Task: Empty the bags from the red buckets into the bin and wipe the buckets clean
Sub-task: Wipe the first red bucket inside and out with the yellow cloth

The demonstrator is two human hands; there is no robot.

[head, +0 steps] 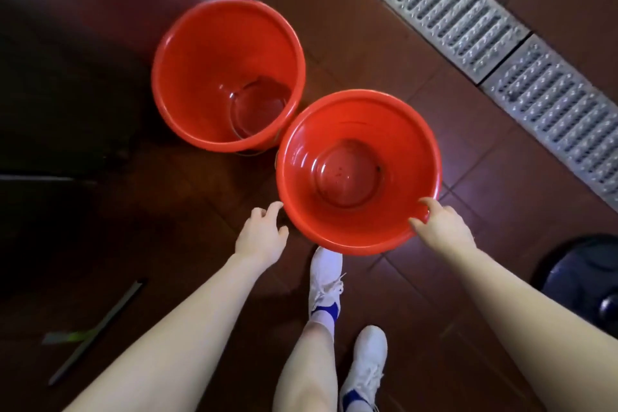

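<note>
Two red buckets stand side by side on the dark tiled floor, both with no bag inside. The near bucket [359, 130] has small dark specks on its bottom. The far bucket [214, 53] touches it at the upper left. My right hand [441, 227] pinches the near bucket's rim at its lower right, thumb and fingers curled over the edge. My left hand [262, 234] hovers just off the rim's lower left with loosely curled fingers, holding nothing.
A metal drain grate [485, 33] runs diagonally across the floor at the upper right. A dark round bin or lid [582, 281] sits at the right edge. A long tool handle [97, 331] lies on the floor at the lower left. My white shoes [326, 274] stand below the bucket.
</note>
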